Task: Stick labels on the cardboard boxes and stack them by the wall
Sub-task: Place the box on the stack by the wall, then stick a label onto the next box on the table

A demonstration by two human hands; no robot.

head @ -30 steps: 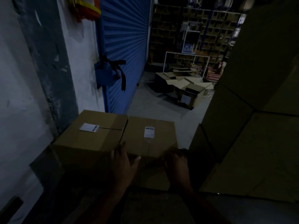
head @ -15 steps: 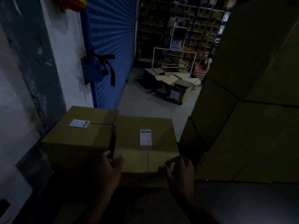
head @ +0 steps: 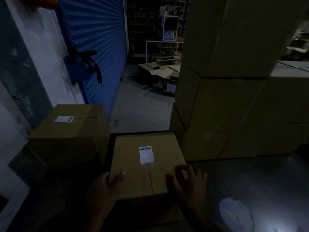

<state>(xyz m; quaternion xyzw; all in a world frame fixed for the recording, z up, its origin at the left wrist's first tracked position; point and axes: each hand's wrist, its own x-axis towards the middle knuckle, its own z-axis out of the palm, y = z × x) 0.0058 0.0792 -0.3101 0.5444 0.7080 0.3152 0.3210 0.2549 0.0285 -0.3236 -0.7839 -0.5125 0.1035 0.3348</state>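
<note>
A cardboard box with a white barcode label on its top sits low in front of me. My left hand grips its near left corner, thumb on the top face. My right hand holds its near right corner with curled fingers. A second labelled box stands higher to the left, by the white wall, with its label on top. The dim light hides what lies under both boxes.
A tall stack of big cardboard boxes rises close on the right. A blue roller shutter with a blue bag hanging on it is at the left back. Opened boxes lie on the floor beyond. A pale object lies at lower right.
The box in my hands has moved down and towards me, from level with the left box to well below its top. My view has swung to the right.
</note>
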